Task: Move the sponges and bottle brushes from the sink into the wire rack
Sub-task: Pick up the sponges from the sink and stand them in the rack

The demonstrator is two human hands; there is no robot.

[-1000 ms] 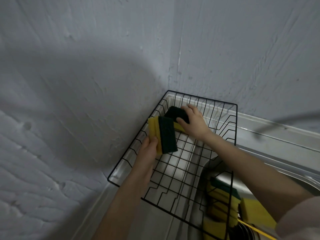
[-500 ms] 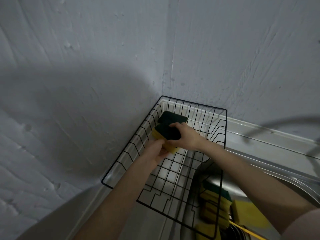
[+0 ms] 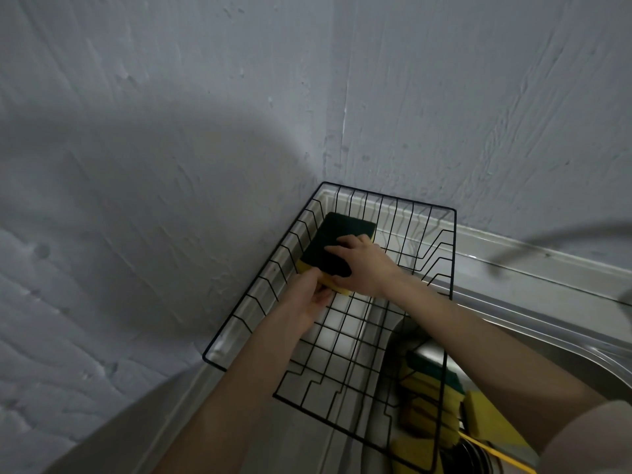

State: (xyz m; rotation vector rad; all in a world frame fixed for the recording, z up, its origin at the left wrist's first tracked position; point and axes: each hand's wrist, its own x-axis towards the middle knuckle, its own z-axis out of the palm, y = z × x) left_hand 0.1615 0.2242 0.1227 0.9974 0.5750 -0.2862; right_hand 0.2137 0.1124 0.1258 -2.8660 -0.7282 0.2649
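Note:
A black wire rack (image 3: pixel 453 254) stands in the corner on the steel drainboard. At its far left end lie two yellow sponges with dark green tops: one (image 3: pixel 352 229) flat against the back, another (image 3: pixel 325 265) in front of it, green side up. My right hand (image 3: pixel 364 266) lies on top of the front sponge with its fingers spread over the green pad. My left hand (image 3: pixel 307 299) grips that sponge's near yellow edge from below. More yellow and green sponges (image 3: pixel 427 398) are piled in the sink, beside a thin yellow handle (image 3: pixel 496 451).
The steel sink (image 3: pixel 561 347) runs along the right, its drain (image 3: pixel 468 456) at the bottom. Rough grey walls close in tightly on the rack's left and back. A curved faucet shadow falls on the right wall.
The sponge held upright a second ago has been turned flat, green side up, and lowered to the rack's far left next to the first one. Both hands moved with it.

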